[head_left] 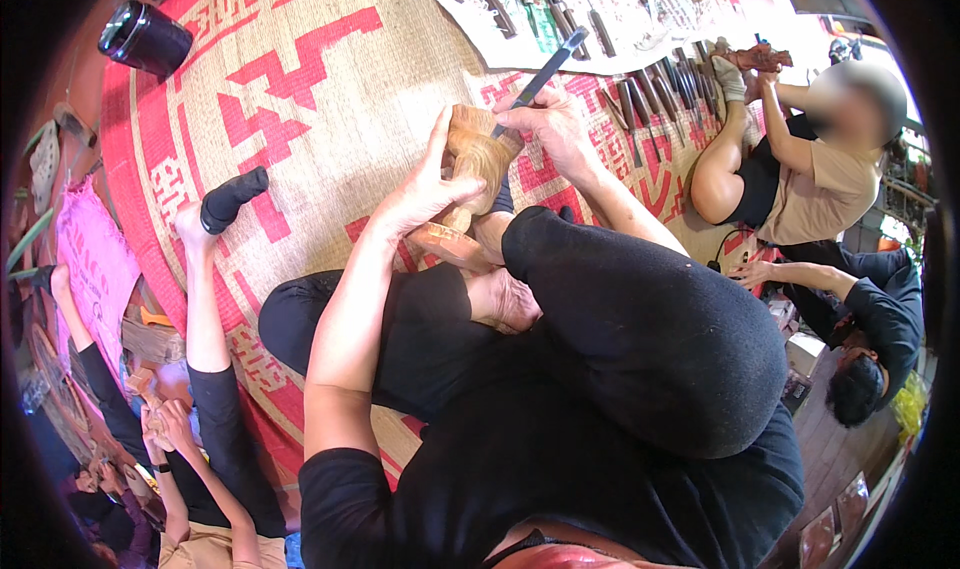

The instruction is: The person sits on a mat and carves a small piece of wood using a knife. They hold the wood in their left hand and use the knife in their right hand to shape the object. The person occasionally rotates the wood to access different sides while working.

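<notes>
My left hand [436, 187] is wrapped round a light-brown carved wooden piece [482, 157], bracing it above my crossed legs. The carving has a blocky upper part, a rounded middle and a narrower neck over a wide flat foot [450, 243]. Closed on a long, flat, dark blue-grey file-like tool [548, 71] is my right hand [552, 129]. One end of this tool meets the upper right side of the wood, while the other sticks up and away to the right. My fingers hide part of the tool's lower length.
A red and straw-coloured woven mat [300, 99] lies beneath me. Many dark-handled carving tools [650, 94] lie at the far right, some on a white sheet [480, 44]. A black cylinder [146, 39] stands far left. Co-workers sit left and right, one holding a reddish-brown carving [755, 57].
</notes>
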`<state>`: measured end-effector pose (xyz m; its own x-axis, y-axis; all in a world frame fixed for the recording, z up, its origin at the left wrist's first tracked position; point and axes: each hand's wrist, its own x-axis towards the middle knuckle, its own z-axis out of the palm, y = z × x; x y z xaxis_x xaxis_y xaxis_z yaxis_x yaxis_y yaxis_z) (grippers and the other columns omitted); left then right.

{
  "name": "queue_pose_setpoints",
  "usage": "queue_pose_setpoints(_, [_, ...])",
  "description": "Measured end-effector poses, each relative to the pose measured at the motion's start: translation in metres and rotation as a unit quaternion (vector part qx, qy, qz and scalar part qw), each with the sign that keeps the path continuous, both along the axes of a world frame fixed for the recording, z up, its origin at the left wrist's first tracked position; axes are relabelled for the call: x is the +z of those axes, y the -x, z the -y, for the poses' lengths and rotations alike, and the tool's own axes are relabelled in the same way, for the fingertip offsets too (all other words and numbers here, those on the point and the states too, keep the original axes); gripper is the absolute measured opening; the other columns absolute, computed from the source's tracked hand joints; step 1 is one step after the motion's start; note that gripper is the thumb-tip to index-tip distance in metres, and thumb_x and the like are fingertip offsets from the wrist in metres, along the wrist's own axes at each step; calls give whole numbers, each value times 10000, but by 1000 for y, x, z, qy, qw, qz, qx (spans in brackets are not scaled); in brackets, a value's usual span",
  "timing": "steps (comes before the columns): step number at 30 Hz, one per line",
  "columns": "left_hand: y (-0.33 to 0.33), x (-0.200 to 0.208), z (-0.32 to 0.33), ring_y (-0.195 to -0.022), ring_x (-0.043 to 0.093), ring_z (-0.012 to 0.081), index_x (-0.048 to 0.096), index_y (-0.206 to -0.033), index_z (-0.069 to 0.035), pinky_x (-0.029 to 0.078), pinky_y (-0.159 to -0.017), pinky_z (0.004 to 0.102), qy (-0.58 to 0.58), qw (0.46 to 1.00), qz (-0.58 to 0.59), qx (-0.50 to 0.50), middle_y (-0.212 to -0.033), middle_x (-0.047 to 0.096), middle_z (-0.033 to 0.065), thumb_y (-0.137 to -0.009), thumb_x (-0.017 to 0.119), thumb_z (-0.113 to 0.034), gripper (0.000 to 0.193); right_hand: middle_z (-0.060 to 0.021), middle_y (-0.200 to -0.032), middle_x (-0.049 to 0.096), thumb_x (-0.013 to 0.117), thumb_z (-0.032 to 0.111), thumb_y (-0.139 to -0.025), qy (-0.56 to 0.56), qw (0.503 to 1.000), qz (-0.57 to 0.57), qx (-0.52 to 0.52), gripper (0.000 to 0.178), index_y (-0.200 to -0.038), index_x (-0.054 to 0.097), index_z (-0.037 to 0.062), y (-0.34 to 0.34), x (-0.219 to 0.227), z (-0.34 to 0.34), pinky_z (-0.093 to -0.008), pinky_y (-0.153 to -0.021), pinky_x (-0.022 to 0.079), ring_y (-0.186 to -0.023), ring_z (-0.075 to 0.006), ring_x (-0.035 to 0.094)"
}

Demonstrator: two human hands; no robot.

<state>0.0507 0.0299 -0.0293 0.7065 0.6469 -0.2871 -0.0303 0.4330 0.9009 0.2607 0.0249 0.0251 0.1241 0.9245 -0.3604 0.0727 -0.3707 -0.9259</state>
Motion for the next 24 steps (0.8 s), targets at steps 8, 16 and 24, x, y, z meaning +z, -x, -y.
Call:
queue_pose_setpoints(8, [0, -1, -2, -1412, 242, 316, -23, -1540, -153, 273, -1128, 398, 5, 1000, 15, 4, -1554, 159, 206, -775, 723, -109, 1070, -47, -853, 682, 693, 59, -777, 55, 998, -20, 35, 267, -1041, 689, 23, 1, -1, 8, -268, -741, 471, -789, -121, 616])
queue_pose_setpoints(16, [3, 6, -3, -1397, 264, 319, -31, -1540, -149, 285, -1117, 388, 59, 998, 23, 17, -1546, 164, 221, -775, 726, -109, 1078, -72, -857, 692, 696, 52, -783, 15, 999, -50, 16, 215, -989, 685, -8, -1, -9, 10, -281, -774, 486, -821, -146, 636])
queue_pose_setpoints(24, [3, 13, -5, -1365, 323, 271, -14, -1546, -183, 302, -1101, 355, 99, 995, 13, 24, -1537, 202, 198, -802, 696, -138, 1029, -55, -875, 680, 681, 47, -794, -2, 999, -25, -35, 251, -1043, 677, 14, -11, -9, 4, -280, -749, 485, -804, -141, 627])
